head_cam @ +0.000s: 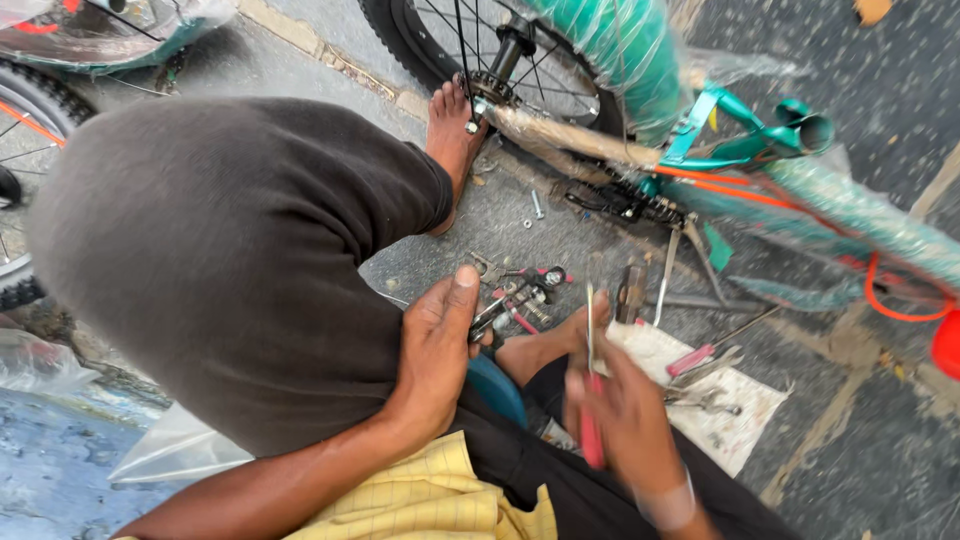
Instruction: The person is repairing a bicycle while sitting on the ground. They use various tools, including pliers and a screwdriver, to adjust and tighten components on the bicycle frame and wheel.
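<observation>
Left hand: rests flat on the person's own dark-trousered knee, fingers loosely together, thumb raised, holding nothing.

Right hand: blurred, closed around the red handle of a slim red-handled screwdriver, whose metal shaft points upward, away from the person. A pale band sits on the wrist.

Small cluster of metal brake parts with pink-tipped pieces: lies on the grey speckled pavement, just beyond the left thumb.

Wooden-handled hammer: on the ground just beyond the screwdriver tip, beside a long thin metal tool.

Soiled white cloth: spread on the pavement to the right of the right hand, carrying a pink-handled tool and several steel wrenches.

Teal bicycle frame wrapped in clear plastic film: stands on the far side of the tools, with an orange cable running along it and a black chain at its lower part.

Spoked black-tyred bicycle wheel: at top centre; the person's bare foot lies just beside its hub.

Loose bolt and washer: on the ground between foot and chain.

Yellow checked sleeve: at lower edge.
</observation>
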